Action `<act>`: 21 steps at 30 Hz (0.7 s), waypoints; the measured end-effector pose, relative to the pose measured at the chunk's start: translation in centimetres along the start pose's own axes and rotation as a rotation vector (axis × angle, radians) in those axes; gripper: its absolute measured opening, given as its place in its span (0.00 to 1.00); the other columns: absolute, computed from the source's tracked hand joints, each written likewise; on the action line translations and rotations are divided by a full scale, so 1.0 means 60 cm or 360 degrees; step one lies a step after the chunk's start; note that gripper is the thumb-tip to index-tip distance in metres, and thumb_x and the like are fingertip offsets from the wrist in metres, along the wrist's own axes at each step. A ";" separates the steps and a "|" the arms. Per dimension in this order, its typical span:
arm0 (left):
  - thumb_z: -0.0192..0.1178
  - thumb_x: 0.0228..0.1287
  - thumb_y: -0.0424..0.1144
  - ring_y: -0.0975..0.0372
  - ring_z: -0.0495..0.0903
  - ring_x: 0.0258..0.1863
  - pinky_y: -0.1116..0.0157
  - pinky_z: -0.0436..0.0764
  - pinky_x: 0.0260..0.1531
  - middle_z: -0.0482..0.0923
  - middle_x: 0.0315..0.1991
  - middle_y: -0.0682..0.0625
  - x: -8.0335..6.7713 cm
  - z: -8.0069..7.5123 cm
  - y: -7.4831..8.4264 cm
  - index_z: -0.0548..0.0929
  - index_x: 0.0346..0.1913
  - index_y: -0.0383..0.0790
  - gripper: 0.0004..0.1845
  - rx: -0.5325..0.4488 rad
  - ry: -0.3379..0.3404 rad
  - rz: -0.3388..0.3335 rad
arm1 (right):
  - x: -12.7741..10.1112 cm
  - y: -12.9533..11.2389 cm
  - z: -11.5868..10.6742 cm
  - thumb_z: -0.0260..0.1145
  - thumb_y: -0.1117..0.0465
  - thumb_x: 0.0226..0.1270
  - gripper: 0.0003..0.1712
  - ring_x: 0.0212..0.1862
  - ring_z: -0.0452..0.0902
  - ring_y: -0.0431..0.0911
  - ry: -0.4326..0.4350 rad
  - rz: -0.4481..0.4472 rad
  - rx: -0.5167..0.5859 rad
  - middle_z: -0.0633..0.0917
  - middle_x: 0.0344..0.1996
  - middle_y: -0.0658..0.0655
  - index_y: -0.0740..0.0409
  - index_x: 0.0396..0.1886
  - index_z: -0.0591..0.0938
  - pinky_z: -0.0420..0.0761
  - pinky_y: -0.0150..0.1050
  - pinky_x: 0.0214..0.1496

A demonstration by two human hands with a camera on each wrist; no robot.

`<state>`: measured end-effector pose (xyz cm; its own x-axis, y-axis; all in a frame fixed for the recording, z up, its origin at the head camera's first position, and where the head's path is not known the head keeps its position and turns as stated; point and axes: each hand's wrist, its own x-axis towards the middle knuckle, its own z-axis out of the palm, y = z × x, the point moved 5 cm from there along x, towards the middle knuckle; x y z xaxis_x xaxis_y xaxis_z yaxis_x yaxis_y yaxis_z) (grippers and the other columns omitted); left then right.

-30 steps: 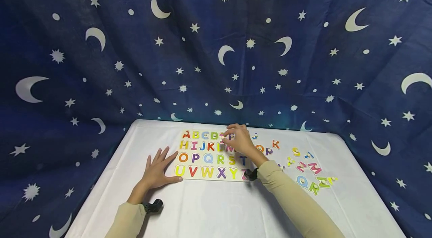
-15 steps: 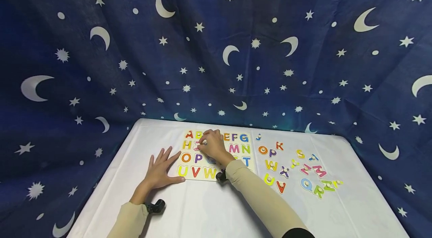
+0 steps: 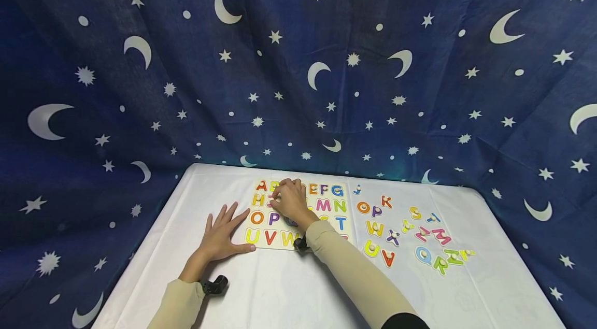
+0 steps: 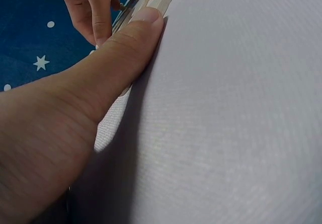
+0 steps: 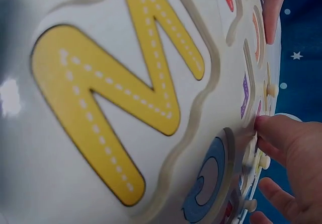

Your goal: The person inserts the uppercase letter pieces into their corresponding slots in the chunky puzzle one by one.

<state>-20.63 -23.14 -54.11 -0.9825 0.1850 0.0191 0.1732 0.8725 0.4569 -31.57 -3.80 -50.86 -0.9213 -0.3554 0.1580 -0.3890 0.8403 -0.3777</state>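
Observation:
The wooden alphabet puzzle board [image 3: 256, 245] lies on the white table, its letters in rows. Fingers spread, my left hand [image 3: 223, 233] rests along the board's left edge, the thumb [image 4: 131, 43] at its near corner in the left wrist view. My right hand [image 3: 293, 202] reaches over the second row and pinches the pink letter I puzzle piece [image 3: 269, 202] at the I recess; the fingers hide most of it. In the right wrist view the thumb and fingers of that hand [image 5: 297, 148] are low against the board. Knobbed letters such as E [image 3: 313, 189] and G [image 3: 337, 190] sit in the top row.
Loose knobbed letter pieces lie right of the board, including an orange O [image 3: 363, 208], a red K [image 3: 386, 201], a yellow W [image 3: 374, 228] and a light blue Q [image 3: 423, 255]. A dark blue star-and-moon curtain [image 3: 280, 80] hangs behind the table [image 3: 289, 287].
My right hand has moved left from the E–F area of the board to the I recess, carrying the piece, and has settled there. The left hand keeps its place.

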 end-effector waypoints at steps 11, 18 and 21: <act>0.74 0.44 0.71 0.37 0.42 0.80 0.30 0.34 0.73 0.50 0.82 0.38 0.001 0.001 -0.001 0.68 0.78 0.50 0.58 0.0009 -0.0015 -0.0005 | -0.002 0.014 -0.015 0.73 0.46 0.67 0.11 0.61 0.68 0.55 -0.0066 -0.0056 0.0042 0.81 0.62 0.54 0.43 0.43 0.91 0.69 0.53 0.58; 0.75 0.43 0.71 0.37 0.42 0.80 0.31 0.34 0.74 0.51 0.82 0.38 0.002 0.001 -0.001 0.68 0.78 0.50 0.58 0.0000 0.0000 -0.0019 | -0.004 0.091 -0.055 0.74 0.51 0.67 0.14 0.56 0.71 0.55 0.0053 -0.0033 0.0145 0.83 0.58 0.56 0.47 0.49 0.90 0.71 0.55 0.54; 0.75 0.43 0.71 0.37 0.41 0.81 0.32 0.33 0.74 0.50 0.82 0.38 0.001 0.003 -0.002 0.68 0.78 0.50 0.58 -0.0002 -0.0003 -0.0023 | -0.011 0.139 -0.075 0.75 0.52 0.66 0.14 0.56 0.72 0.57 0.0132 0.0024 0.0156 0.84 0.57 0.57 0.48 0.49 0.90 0.71 0.58 0.54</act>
<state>-20.71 -23.18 -54.32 -0.9848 0.1732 0.0105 0.1587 0.8746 0.4581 -34.21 5.27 -50.02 -0.9256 -0.3046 0.2249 -0.3767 0.7997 -0.4674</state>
